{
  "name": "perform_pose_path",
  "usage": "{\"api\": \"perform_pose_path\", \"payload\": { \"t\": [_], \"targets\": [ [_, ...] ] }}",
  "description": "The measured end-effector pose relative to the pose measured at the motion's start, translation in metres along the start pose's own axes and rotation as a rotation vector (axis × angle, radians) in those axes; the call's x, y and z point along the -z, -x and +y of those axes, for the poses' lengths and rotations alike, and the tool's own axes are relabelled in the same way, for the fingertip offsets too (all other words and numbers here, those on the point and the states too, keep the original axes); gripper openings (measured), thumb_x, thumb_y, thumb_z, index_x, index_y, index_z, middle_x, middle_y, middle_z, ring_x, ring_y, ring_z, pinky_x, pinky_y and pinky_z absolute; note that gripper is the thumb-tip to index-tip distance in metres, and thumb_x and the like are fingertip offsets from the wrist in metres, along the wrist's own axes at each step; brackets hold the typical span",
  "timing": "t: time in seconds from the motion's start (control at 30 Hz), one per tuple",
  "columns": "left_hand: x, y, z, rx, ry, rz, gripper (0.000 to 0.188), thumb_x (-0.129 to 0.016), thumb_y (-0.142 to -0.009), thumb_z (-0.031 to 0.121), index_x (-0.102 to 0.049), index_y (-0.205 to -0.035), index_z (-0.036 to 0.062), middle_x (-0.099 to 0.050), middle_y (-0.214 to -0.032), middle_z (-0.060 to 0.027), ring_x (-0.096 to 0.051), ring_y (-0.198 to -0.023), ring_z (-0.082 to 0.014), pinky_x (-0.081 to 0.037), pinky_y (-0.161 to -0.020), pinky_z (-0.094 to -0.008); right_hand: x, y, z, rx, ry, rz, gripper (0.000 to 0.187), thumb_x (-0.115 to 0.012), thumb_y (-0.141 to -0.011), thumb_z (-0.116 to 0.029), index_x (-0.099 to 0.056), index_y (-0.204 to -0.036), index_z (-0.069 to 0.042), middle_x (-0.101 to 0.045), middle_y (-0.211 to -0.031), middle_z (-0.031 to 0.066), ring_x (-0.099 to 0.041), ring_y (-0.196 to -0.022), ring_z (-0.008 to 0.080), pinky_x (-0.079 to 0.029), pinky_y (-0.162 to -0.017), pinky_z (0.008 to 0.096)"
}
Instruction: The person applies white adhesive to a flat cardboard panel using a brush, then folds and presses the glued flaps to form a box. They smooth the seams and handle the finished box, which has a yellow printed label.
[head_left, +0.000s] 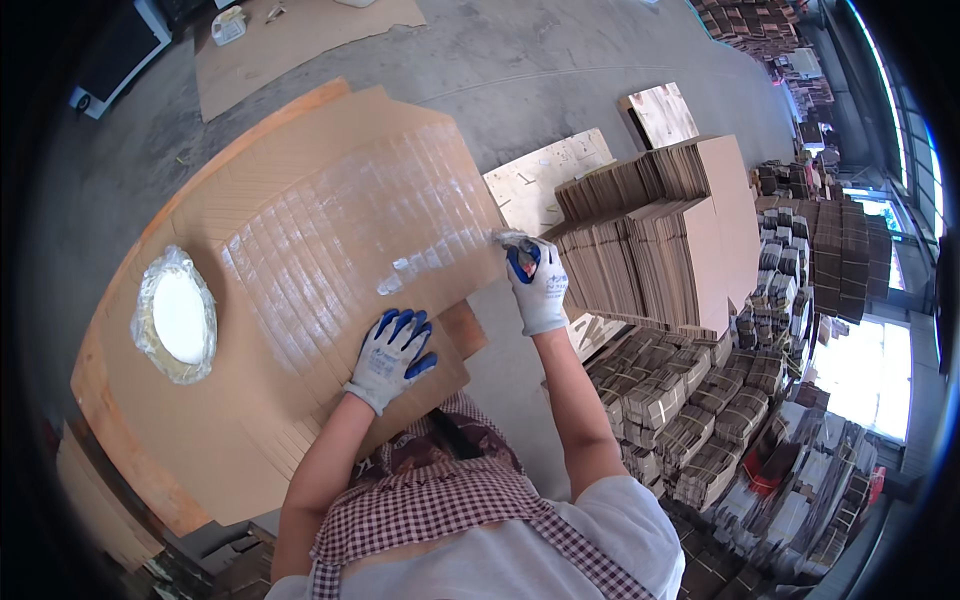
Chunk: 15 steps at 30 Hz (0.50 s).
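Note:
Overlapping brown cardboard sheets [380, 160] lie fanned out on a wooden-edged table [92, 375], their exposed strips streaked with a white, paste-like coating. My left hand [390, 358], in a white glove with blue fingertips, rests on the near part of the sheets, fingers spread and holding nothing. At the sheets' right edge my right hand [538, 285], gloved alike, is closed around a small brush [507, 237]. The brush's whitish tip points toward the cardboard; most of its handle is hidden in my fingers. An oval plastic-lined bowl [180, 318] of white paste stands on the left.
Tall stacks of flat cardboard [665, 235] stand to the right beside plywood boards [548, 178]. Tied cardboard bundles [690, 400] fill the floor farther right. A cardboard sheet [290, 50] lies on the concrete floor beyond the table.

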<state>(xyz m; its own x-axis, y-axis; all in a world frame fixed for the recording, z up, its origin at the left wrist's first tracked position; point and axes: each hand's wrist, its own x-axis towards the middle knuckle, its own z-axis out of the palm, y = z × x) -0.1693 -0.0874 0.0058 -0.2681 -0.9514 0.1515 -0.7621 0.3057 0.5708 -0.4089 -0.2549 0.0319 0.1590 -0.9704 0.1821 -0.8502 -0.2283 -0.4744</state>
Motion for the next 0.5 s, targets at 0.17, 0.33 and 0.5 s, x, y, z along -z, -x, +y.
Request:
{"api": "perform_pose_path", "payload": {
  "t": [0.17, 0.33, 0.5],
  "targets": [
    [0.003, -0.005, 0.003, -0.005, 0.005, -0.011, 0.045, -0.069, -0.088, 0.036, -0.065, -0.120, 0.0059, -0.059, -0.137, -0.0124, -0.054, -0.126, -0.0327, -0.039, -0.111, -0.0504, -0.009, 0.010, 0.002, 0.191, 0.014, -0.110, 0.041, -0.079, -0.079, -0.022, -0.061, -0.114, -0.008, -0.065, -0.114, 0.0155, -0.063, -0.104, 0.0341, -0.052, -0.089, 0.0444],
    [0.002, 0.000, -0.001, 0.022, -0.023, -0.043, 0.048, -0.063, -0.092, 0.041, -0.065, -0.123, 0.0052, -0.057, -0.140, -0.0121, -0.052, -0.129, -0.0314, -0.037, -0.113, -0.0485, -0.007, -0.013, 0.001, 0.057, 0.003, 0.050, 0.040, -0.079, -0.079, -0.018, -0.062, -0.114, -0.007, -0.065, -0.108, 0.0159, -0.065, -0.098, 0.0362, -0.053, -0.086, 0.0448],
    [-0.004, 0.005, -0.004, 0.083, -0.026, -0.145, 0.051, -0.065, -0.089, 0.043, -0.064, -0.126, 0.0072, -0.058, -0.138, -0.0121, -0.052, -0.129, -0.0332, -0.036, -0.114, -0.0501, -0.020, 0.050, -0.087, 0.468, -0.263, -0.215, 0.051, -0.081, -0.073, -0.018, -0.062, -0.119, -0.008, -0.064, -0.120, 0.0140, -0.064, -0.107, 0.0339, -0.052, -0.091, 0.0436]
  ]
}}
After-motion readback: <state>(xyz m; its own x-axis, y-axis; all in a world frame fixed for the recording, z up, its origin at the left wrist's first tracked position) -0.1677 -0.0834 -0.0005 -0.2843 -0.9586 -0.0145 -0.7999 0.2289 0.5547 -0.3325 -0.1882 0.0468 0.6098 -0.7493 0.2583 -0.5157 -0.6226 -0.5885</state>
